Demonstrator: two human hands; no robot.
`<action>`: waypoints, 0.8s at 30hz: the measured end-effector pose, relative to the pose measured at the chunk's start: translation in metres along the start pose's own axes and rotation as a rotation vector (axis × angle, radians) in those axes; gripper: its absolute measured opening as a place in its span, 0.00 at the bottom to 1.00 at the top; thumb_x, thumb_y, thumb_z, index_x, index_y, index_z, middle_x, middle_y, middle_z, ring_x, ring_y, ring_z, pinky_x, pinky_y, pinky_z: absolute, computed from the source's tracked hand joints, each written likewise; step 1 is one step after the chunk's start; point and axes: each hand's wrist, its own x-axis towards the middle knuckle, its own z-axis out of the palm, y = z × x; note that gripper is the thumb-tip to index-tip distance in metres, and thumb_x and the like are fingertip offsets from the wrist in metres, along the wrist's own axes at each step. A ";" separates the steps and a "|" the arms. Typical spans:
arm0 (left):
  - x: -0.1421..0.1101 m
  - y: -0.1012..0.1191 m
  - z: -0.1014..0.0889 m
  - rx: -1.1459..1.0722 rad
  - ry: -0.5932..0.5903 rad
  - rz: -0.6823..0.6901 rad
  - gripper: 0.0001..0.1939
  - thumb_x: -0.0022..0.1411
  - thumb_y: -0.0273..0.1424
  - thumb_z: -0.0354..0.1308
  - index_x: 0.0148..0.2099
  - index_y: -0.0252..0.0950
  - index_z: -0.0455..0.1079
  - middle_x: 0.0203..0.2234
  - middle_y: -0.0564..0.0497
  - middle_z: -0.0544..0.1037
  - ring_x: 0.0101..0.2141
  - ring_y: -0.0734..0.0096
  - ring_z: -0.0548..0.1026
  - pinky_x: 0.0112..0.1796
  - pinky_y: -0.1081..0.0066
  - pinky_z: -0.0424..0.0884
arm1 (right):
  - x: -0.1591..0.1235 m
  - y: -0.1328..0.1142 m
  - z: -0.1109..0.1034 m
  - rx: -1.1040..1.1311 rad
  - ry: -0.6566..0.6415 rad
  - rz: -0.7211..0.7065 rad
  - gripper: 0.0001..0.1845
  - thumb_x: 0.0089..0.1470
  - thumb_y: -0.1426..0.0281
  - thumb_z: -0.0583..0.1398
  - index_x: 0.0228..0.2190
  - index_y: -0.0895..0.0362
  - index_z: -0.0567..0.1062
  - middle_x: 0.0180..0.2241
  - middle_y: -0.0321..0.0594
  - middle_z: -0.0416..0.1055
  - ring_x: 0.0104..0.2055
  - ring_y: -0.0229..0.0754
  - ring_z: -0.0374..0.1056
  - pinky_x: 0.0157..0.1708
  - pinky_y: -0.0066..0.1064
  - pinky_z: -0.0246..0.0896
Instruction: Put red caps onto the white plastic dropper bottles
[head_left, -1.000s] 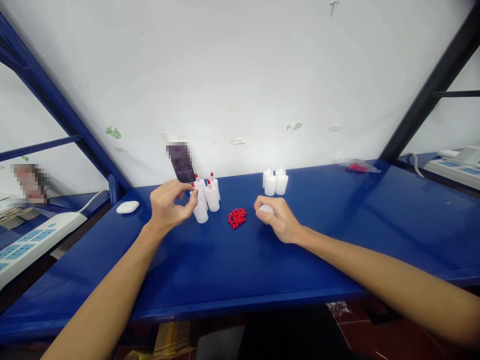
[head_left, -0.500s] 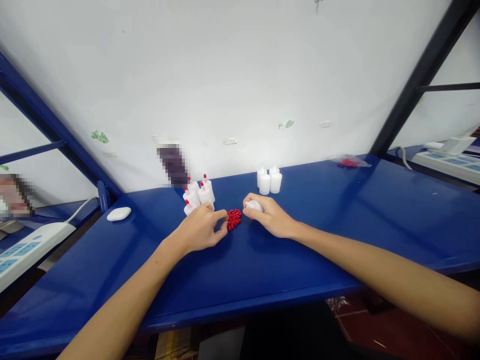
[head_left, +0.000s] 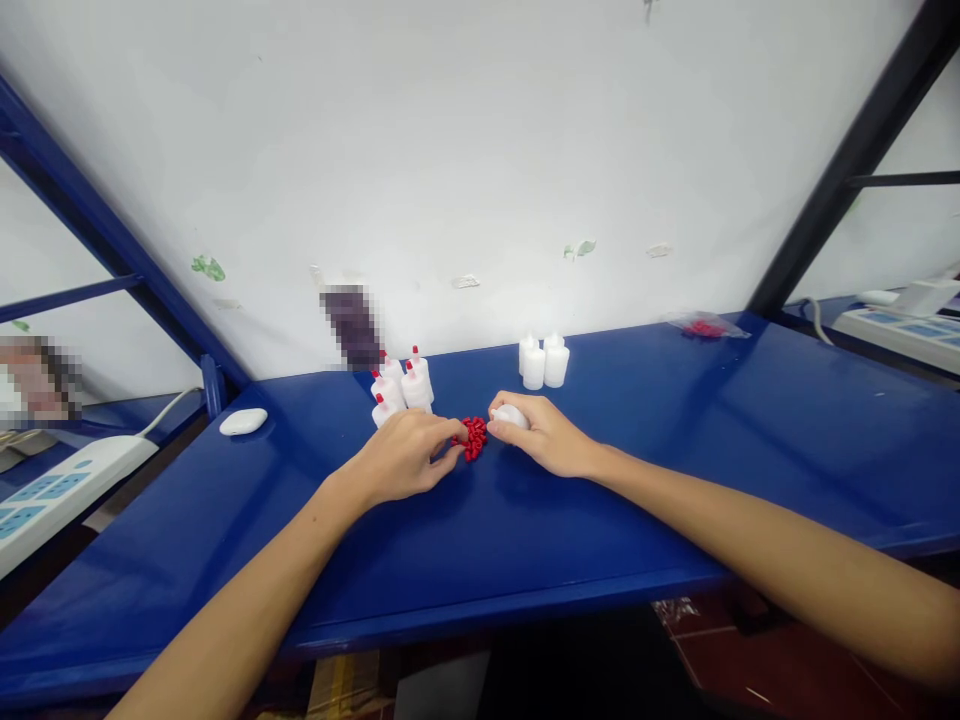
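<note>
Red caps (head_left: 473, 437), unlabelled, pinched by left hand (head_left: 405, 462); right hand (head_left: 541, 436) grip holds white bottle (head_left: 510, 415).

Premises: a small assembly or packing workstation in a workshop. The blue metal counter (head_left: 675, 480) sits in a blue steel frame (head_left: 112, 260) against a bare white wall (head_left: 480, 150) marked with tape remnants. Stock is laid out in batches: capped white bottles (head_left: 401, 385), uncapped white bottles (head_left: 544, 362), a pile of loose red caps (head_left: 475, 436) and a bag of red caps (head_left: 705, 327). Power strips (head_left: 52, 490) lie on adjoining benches either side.
</note>
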 end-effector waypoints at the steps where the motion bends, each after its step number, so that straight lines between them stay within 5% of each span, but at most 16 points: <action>1: 0.001 0.003 0.000 -0.033 0.080 0.002 0.07 0.64 0.27 0.54 0.41 0.37 0.73 0.19 0.57 0.71 0.21 0.75 0.68 0.32 0.69 0.61 | 0.000 0.000 0.000 -0.023 -0.007 -0.003 0.12 0.60 0.60 0.58 0.33 0.57 0.70 0.26 0.32 0.66 0.27 0.35 0.59 0.29 0.27 0.52; 6: 0.005 0.021 0.007 -0.303 0.423 -0.071 0.03 0.65 0.29 0.57 0.42 0.38 0.70 0.18 0.59 0.71 0.21 0.76 0.68 0.34 0.69 0.65 | -0.003 -0.006 0.002 -0.099 -0.067 -0.029 0.10 0.60 0.61 0.58 0.38 0.55 0.72 0.31 0.34 0.75 0.31 0.38 0.67 0.32 0.28 0.55; 14: 0.005 0.022 0.020 -0.508 0.430 -0.070 0.04 0.65 0.27 0.57 0.43 0.36 0.69 0.17 0.61 0.68 0.16 0.80 0.65 0.22 0.77 0.65 | -0.003 -0.007 0.004 -0.181 -0.060 -0.030 0.09 0.59 0.62 0.59 0.37 0.55 0.73 0.29 0.34 0.76 0.29 0.38 0.67 0.30 0.27 0.55; 20: 0.007 0.023 0.011 -0.260 0.463 -0.037 0.02 0.63 0.27 0.59 0.40 0.39 0.70 0.20 0.59 0.75 0.25 0.74 0.73 0.37 0.68 0.68 | -0.003 -0.005 0.002 -0.180 -0.050 -0.043 0.10 0.59 0.62 0.59 0.36 0.55 0.73 0.28 0.33 0.74 0.28 0.37 0.65 0.29 0.27 0.53; 24: 0.008 0.024 0.013 -0.238 0.451 -0.081 0.03 0.64 0.28 0.58 0.41 0.39 0.70 0.20 0.58 0.76 0.26 0.73 0.74 0.38 0.68 0.69 | -0.004 -0.006 0.002 -0.217 -0.059 -0.047 0.08 0.58 0.64 0.59 0.35 0.55 0.74 0.28 0.33 0.73 0.28 0.37 0.65 0.30 0.27 0.52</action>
